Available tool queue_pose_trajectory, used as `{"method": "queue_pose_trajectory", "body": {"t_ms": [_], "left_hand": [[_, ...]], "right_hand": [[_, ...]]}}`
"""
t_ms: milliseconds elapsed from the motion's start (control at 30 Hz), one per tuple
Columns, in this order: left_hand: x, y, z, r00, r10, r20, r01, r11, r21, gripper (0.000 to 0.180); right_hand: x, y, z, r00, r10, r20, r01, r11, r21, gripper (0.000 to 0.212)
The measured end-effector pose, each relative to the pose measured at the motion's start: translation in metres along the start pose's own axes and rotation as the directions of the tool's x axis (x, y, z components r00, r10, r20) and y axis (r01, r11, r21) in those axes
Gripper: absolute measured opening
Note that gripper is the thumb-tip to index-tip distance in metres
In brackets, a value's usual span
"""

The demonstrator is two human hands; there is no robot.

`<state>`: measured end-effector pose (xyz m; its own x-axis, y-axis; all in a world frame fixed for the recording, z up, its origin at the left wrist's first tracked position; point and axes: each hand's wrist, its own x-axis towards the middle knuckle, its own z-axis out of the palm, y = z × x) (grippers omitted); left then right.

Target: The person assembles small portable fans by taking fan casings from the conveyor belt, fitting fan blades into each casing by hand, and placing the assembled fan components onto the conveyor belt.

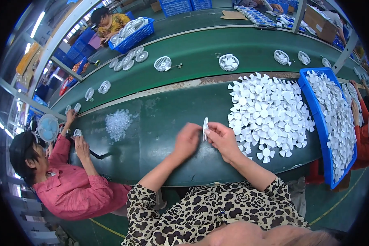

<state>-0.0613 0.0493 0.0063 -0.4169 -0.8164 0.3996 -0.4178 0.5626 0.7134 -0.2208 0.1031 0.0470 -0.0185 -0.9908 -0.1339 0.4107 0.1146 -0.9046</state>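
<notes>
A small white fan blade (pixel 205 128) is pinched between the thumb and fingers of my right hand (pixel 223 142), turned almost edge-on above the green worktop. My left hand (pixel 187 142) is just to its left, fingers curled toward the blade. Motion smears those fingers, so whether they touch the blade or hold something small cannot be made out. A big heap of white fan blades (pixel 266 112) spreads over the table beside my right hand. Farther left, a small pile of clear plastic pieces (pixel 118 124) lies on the worktop.
A blue tray (pixel 323 135) full of fan blades stands at the right edge. Beyond the worktop, a green conveyor belt (pixel 192 51) carries round white fan housings (pixel 228 62). A co-worker in a pink shirt (pixel 76 192) handles parts at left; red sleeves show at far right.
</notes>
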Motion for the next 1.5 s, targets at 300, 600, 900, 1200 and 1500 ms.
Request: {"method": "queue_pose_trajectory", "body": {"t_ms": [300,600,900,1200,1500], "left_hand": [[0.103,-0.086,-0.069,0.952,-0.23,-0.201,0.294,0.872,0.391,0.04],[0.228,-0.15,-0.044,0.958,-0.176,-0.226,0.275,0.791,0.546,0.034],[0.248,-0.172,-0.04,0.929,-0.275,-0.249,0.345,0.886,0.31,0.019],[0.091,-0.034,-0.081,0.986,-0.1,0.134,0.083,0.989,0.122,0.013],[0.024,0.007,-0.093,0.952,-0.251,0.178,0.226,0.963,0.148,0.012]], "right_hand": [[-0.006,0.046,-0.002,0.967,0.222,0.126,-0.213,0.973,-0.084,0.027],[-0.004,0.042,-0.004,0.924,0.346,0.165,-0.332,0.938,-0.102,0.02],[0.002,0.031,-0.008,0.872,0.44,0.213,-0.44,0.897,-0.053,0.024],[-0.008,0.011,-0.015,0.806,0.325,0.495,-0.369,0.929,-0.008,0.026],[-0.006,0.012,-0.014,0.804,0.287,0.521,-0.312,0.949,-0.042,0.029]]}}
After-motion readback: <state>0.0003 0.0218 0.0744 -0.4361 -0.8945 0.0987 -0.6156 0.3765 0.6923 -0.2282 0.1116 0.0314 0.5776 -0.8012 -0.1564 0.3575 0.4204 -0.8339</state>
